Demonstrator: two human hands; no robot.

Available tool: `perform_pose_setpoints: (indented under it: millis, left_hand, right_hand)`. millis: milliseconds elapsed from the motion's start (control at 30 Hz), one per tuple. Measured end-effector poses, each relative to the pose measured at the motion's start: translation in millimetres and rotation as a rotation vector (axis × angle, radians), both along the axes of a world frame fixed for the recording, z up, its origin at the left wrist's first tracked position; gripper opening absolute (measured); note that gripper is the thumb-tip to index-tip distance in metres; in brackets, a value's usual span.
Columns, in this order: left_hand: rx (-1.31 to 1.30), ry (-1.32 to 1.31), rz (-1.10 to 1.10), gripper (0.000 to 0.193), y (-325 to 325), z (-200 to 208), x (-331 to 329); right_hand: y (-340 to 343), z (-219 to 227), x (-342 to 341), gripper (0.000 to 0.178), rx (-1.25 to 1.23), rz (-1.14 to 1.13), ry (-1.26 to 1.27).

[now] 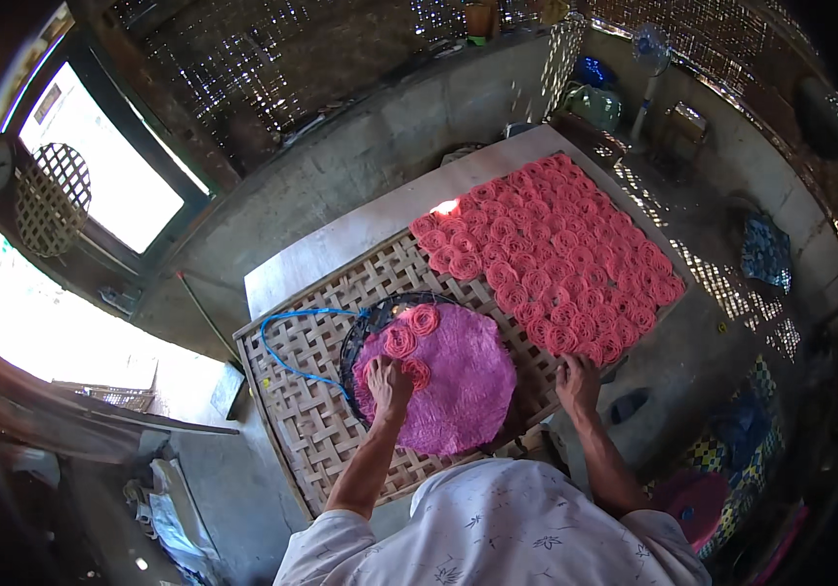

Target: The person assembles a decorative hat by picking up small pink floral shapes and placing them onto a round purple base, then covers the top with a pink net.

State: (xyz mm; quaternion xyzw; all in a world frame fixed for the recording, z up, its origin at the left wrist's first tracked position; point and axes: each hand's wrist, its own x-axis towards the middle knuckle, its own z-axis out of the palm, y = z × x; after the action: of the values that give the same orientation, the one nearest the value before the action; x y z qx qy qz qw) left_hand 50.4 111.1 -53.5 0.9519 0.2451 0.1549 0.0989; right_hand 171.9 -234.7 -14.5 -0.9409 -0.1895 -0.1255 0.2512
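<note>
A round basket [349, 345] with a dark rim and a blue cord handle holds a magenta-pink cloth-like sheet [466, 376]. On the left part of the sheet lie a few coral-pink coils of thin strands [399, 341]. My left hand [389, 388] reaches down among them, its fingers closed on a coil that is partly hidden beneath. My right hand [577, 384] is at the near edge of a dense layer of similar coils [555, 254], fingers bent and touching that edge. What those right fingers pinch, if anything, is too small to make out.
Basket and coils rest on a woven bamboo rack [316, 410] over a pale tabletop [341, 239]. A standing fan [647, 88] is at the back right, a bright doorway [97, 166] on the left. A pink basin [692, 503] stands at lower right.
</note>
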Motion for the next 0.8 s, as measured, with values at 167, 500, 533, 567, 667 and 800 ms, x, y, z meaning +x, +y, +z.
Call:
perform_pose_setpoints:
  millis: [167,500,533,567,667,800]
  left_hand:
    - [-0.068,0.124,0.006,0.019,-4,5,11]
    - [-0.302,0.344,0.068,0.025,10,13,27]
    - [-0.266,0.269,0.020,0.023,10,12,24]
    - [-0.264,0.269,0.022,0.023,10,8,22]
    - [-0.160,0.127,-0.045,0.015,9,0,18]
    - [-0.215,0.062,-0.289,0.004,-1,19,11]
  right_hand:
    - [21,4,-8,0.022,0.072,0.104,0.014]
    - [49,6,-22,0.022,0.127,0.200,0.145]
    - [50,4,-23,0.022,0.148,0.213,0.160]
    - [50,2,-25,0.022,0.150,0.215,0.161]
    - [52,1,-26,0.022,0.184,0.239,0.204]
    - [54,6,-30,0.022,0.212,0.257,0.241]
